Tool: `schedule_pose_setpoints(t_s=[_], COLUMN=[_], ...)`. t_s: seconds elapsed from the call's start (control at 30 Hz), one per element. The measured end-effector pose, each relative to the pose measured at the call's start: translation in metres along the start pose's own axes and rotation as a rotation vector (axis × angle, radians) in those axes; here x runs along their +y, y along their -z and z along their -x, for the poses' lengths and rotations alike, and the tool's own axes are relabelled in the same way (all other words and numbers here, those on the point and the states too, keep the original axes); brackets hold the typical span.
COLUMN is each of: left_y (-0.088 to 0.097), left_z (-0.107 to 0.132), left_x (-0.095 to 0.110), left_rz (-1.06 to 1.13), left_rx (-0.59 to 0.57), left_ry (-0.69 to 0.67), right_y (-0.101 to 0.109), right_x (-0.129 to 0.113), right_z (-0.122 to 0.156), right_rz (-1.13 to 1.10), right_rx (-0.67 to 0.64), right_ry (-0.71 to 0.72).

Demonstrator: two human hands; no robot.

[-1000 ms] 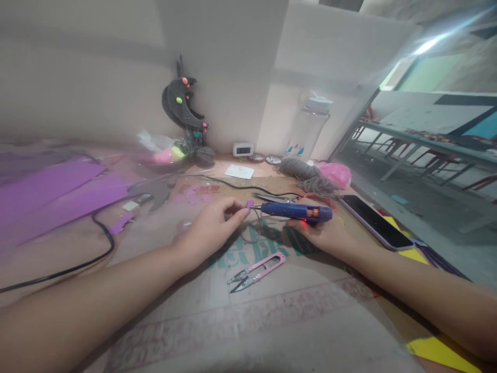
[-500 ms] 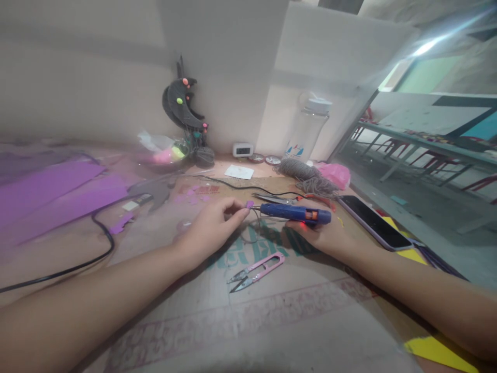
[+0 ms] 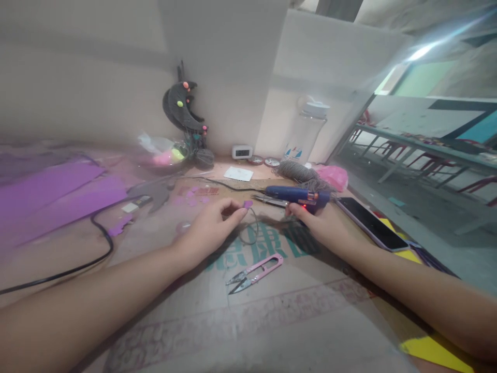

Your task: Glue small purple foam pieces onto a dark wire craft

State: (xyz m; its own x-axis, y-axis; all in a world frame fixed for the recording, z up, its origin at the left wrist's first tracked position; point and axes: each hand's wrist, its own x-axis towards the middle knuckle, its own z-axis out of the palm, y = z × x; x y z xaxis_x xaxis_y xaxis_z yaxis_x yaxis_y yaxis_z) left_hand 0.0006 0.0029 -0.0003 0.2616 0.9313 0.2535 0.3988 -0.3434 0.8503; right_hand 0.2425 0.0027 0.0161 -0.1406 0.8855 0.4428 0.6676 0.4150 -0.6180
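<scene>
The small purple piece point(image 3: 248, 204) is pinched in the left hand's point(image 3: 212, 221) fingers over the desk point(image 3: 310, 331), a grey cord point(image 3: 257, 228) curving below. The right hand point(image 3: 322, 223), fingers wrapped around the blue glue gun point(image 3: 287, 194), has drawn it back from the piece, so their contact seems finished for now.

The glue gun point(image 3: 287, 194) looks like smooth plastic; the snips point(image 3: 257, 266) show worn metal blades; the phone point(image 3: 370, 223) by the right edge of the desk point(image 3: 259, 173) looks glossy; the yarn point(image 3: 295, 170) near its back edge, rough and matt.
</scene>
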Motion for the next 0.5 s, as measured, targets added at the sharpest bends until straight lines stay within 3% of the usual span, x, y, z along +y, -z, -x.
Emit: schedule_pose_setpoints(t_s=[0.3,0.5], left_y=[0.000,-0.001], left_z=[0.001,0.001], left_x=[-0.002,-0.001], left_rz=[0.004,-0.033], left_rx=[-0.031,-0.026], left_ry=[-0.021,-0.052], right_y=[0.006,-0.018], right_x=[-0.015,-0.005], right_z=[-0.016,-0.082], right_rz=[-0.229,-0.060], right_rx=[-0.059,-0.029], right_ry=[0.061,0.069])
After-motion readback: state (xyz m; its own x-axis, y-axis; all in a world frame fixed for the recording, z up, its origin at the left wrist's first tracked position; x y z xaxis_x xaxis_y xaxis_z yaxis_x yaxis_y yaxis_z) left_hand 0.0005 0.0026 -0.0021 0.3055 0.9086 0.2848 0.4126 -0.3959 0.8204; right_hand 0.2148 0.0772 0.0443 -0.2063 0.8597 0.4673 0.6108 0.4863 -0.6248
